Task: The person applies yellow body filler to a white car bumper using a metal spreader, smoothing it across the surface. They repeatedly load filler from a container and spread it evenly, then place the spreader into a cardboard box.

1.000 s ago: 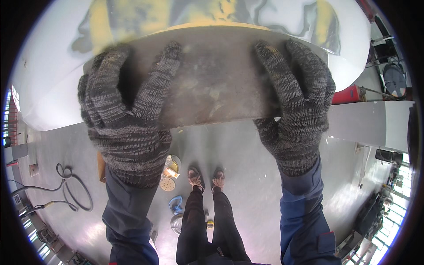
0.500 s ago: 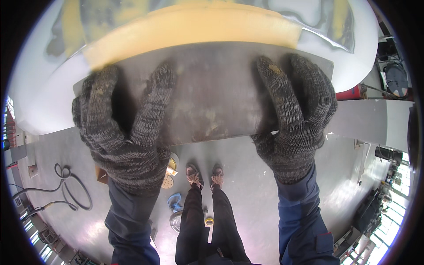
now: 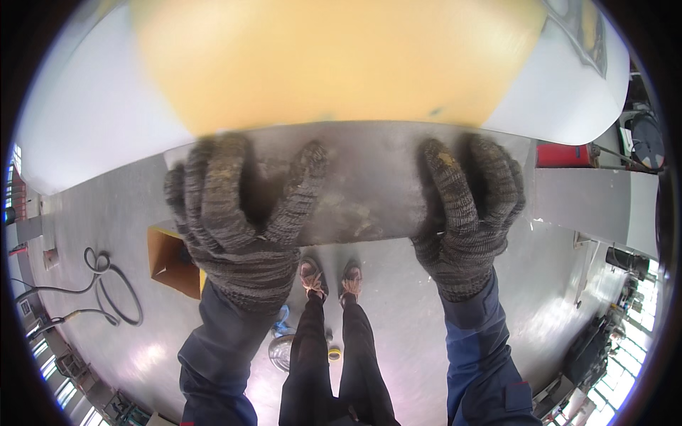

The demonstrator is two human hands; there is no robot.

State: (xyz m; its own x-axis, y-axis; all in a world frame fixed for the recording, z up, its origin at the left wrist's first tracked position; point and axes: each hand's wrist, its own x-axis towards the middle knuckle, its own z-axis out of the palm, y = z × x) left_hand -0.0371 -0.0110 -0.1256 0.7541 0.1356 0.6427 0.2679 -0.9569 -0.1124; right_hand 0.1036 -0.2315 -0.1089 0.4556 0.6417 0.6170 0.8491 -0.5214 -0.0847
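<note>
Both my hands wear dark grey knitted gloves with tan smears on the fingers. My left hand (image 3: 238,231) and my right hand (image 3: 474,206) grip the two ends of a wide, thin grey sheet (image 3: 366,188), fingers lying over its upper face. Its far edge meets the near rim of a large, rounded white panel (image 3: 85,131). A broad, smooth yellow coating (image 3: 341,60) covers the middle of the panel, with small greenish specks close to the sheet. The underside of the sheet is hidden.
An open cardboard box (image 3: 169,266) stands on the floor at left, near a coiled dark hose (image 3: 135,305). By my feet are a blue item (image 3: 283,321), a round metallic object (image 3: 281,351) and a yellow roll (image 3: 334,353). A red object (image 3: 561,154) is at right.
The sheet and both hands have come nearer to me, to the panel's near rim. My left hand has also shifted right. A wide, even yellow area now shows beyond the sheet.
</note>
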